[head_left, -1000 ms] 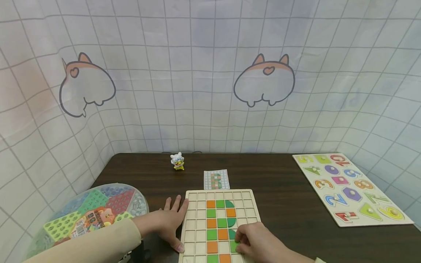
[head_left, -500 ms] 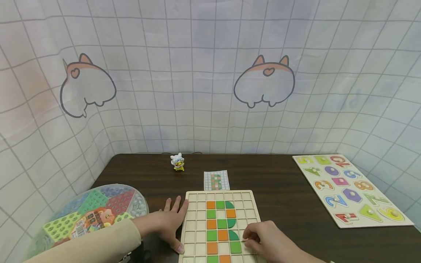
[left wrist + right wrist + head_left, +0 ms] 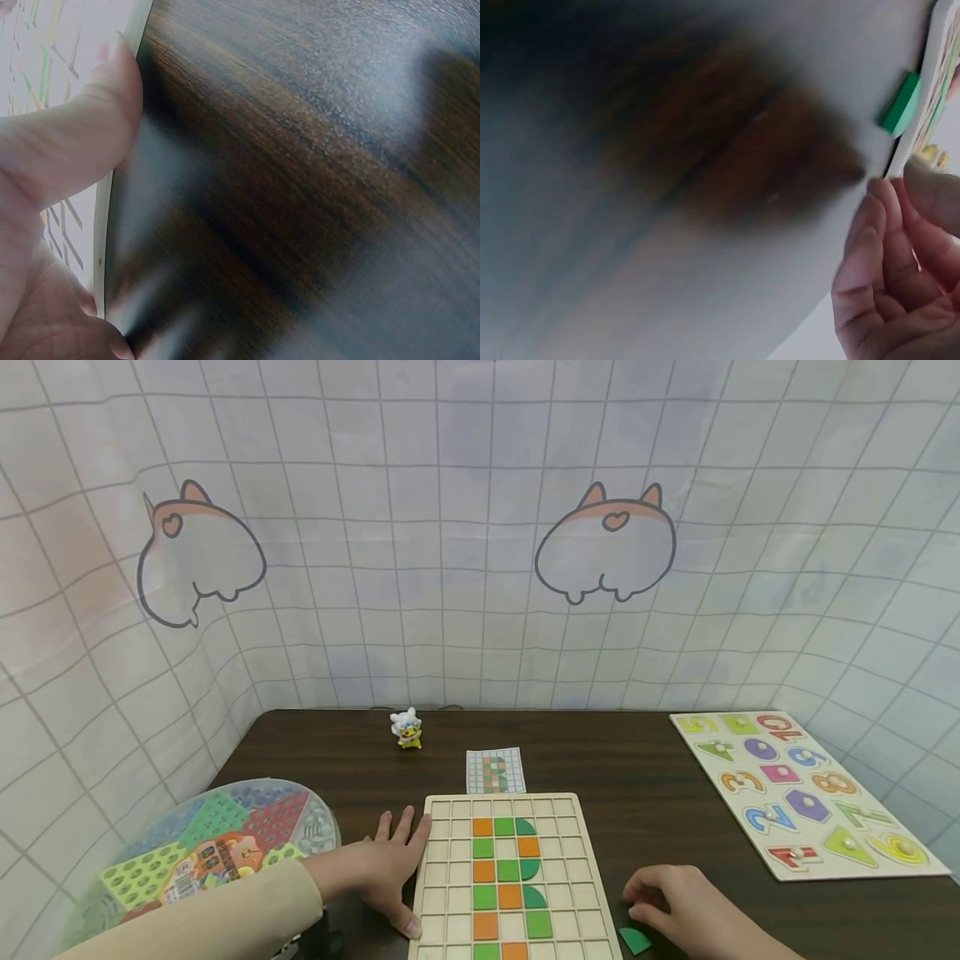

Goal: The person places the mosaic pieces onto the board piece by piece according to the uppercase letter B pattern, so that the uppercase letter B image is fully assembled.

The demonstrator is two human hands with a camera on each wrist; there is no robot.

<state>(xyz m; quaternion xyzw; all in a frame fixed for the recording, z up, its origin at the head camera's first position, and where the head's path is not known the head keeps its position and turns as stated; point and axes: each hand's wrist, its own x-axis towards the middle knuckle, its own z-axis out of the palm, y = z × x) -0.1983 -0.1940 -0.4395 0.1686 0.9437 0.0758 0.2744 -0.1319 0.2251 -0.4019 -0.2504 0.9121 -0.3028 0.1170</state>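
A pale wooden grid board (image 3: 447,875) lies on the dark table, set with orange squares (image 3: 485,927), green squares (image 3: 538,924) and dark green quarter-round tiles (image 3: 530,868). My left hand (image 3: 386,868) rests spread along the board's left edge, thumb near the lower corner. Off the board's right side, my right hand (image 3: 686,910) is beside a loose dark green quarter-round tile (image 3: 634,940). In the right wrist view that tile (image 3: 902,105) sits apart from the bent fingers and thumb, with nothing visible between them.
A small printed pattern card (image 3: 495,771) lies behind the board. Farther back stands a white-and-yellow figurine (image 3: 407,728). At left is a round clear container (image 3: 318,831) with coloured panels; at right, a number-and-shape puzzle board (image 3: 765,852).
My right hand has left the green square on the board and moved right, over the table beside the loose quarter-round tile. My left hand stays in place.
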